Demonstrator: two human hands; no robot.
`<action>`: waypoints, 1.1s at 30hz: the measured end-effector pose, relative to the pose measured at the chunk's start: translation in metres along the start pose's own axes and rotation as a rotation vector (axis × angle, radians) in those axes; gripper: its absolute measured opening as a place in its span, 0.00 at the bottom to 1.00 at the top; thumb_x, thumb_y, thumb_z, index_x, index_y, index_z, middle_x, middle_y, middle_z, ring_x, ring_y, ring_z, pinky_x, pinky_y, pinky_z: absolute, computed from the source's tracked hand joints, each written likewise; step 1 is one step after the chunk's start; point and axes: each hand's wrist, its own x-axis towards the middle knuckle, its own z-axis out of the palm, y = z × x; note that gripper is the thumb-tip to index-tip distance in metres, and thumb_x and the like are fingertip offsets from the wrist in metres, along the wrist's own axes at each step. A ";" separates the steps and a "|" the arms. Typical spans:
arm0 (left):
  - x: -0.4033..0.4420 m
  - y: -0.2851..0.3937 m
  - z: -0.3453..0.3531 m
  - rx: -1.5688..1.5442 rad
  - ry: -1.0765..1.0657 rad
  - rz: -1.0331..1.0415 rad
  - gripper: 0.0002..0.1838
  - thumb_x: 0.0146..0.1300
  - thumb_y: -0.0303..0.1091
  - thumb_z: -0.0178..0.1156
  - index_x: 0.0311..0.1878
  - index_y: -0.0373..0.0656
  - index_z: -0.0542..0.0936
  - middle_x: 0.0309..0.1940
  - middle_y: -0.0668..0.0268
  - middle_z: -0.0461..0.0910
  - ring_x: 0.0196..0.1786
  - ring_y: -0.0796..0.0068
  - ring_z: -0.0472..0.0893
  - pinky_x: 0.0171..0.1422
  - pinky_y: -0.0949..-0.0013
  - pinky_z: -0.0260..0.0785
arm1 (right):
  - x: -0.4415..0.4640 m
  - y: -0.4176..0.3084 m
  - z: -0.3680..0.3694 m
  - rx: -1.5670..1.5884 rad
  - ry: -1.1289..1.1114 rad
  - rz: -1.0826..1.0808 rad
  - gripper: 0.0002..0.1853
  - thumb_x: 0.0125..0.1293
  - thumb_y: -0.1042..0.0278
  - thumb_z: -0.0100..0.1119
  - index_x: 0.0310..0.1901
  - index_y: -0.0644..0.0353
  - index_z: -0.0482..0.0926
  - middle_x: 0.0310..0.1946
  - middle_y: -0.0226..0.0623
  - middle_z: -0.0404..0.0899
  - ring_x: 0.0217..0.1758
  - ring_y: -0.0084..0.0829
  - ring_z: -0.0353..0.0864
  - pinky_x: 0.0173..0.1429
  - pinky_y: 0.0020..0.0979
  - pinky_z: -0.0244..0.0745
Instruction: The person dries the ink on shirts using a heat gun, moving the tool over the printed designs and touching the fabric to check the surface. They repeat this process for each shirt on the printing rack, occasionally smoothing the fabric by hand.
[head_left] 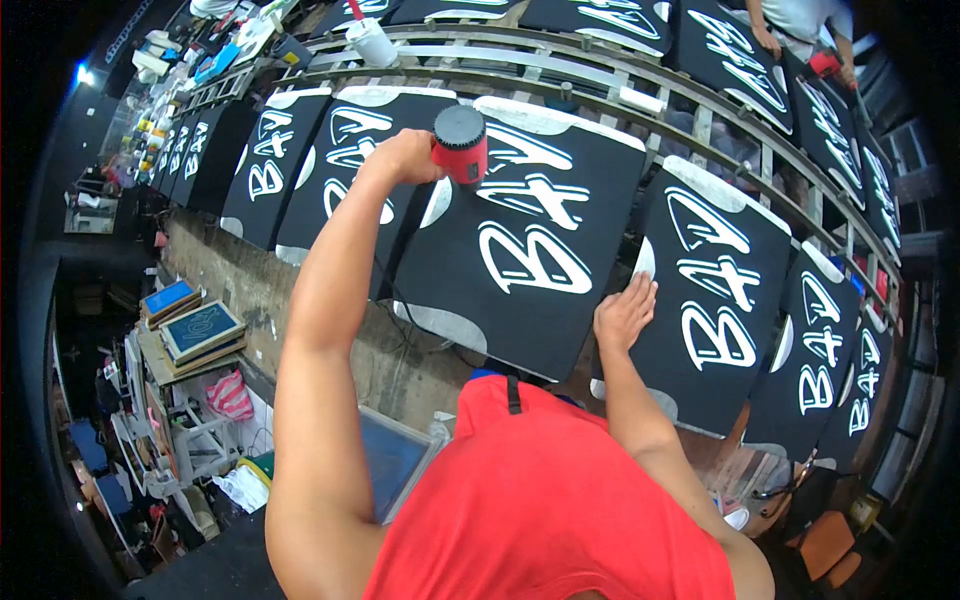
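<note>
My left hand (408, 158) is wrapped round the handle of a red heat gun (460, 150) with a black round end, held above a black printed panel (450, 270). White lettering and pale patches mark that panel. My right hand (626, 312) lies with fingers spread at the left edge of the neighbouring black panel (665, 385), beside its white patch. The heat gun's nozzle is hidden beneath its body.
More printed black panels (262, 190) line the long table on both sides. Wooden rails (700, 95) run behind them, with a white container (372, 42) there. Across the table, a person (800, 20) holds another red tool (826, 64). Framed screens (200, 332) stand at left.
</note>
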 end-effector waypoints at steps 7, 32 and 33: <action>-0.007 0.027 0.005 -0.121 0.061 0.121 0.25 0.53 0.45 0.75 0.53 0.43 0.88 0.44 0.48 0.89 0.50 0.47 0.88 0.59 0.54 0.80 | 0.001 -0.001 -0.005 0.025 0.018 -0.011 0.33 0.69 0.69 0.55 0.76 0.65 0.64 0.80 0.43 0.62 0.85 0.48 0.56 0.83 0.52 0.55; 0.015 0.139 0.025 -0.169 -0.032 0.407 0.25 0.52 0.45 0.74 0.51 0.41 0.87 0.44 0.47 0.89 0.50 0.45 0.87 0.57 0.53 0.79 | 0.003 0.000 -0.005 0.086 -0.069 0.045 0.34 0.70 0.66 0.52 0.77 0.64 0.63 0.82 0.43 0.59 0.87 0.48 0.51 0.86 0.52 0.49; 0.014 0.144 0.023 -0.169 -0.033 0.408 0.25 0.52 0.45 0.74 0.51 0.41 0.87 0.44 0.47 0.89 0.50 0.45 0.87 0.57 0.53 0.79 | 0.003 0.000 -0.005 0.086 -0.070 0.046 0.34 0.70 0.66 0.52 0.77 0.64 0.63 0.82 0.43 0.59 0.87 0.48 0.51 0.86 0.52 0.49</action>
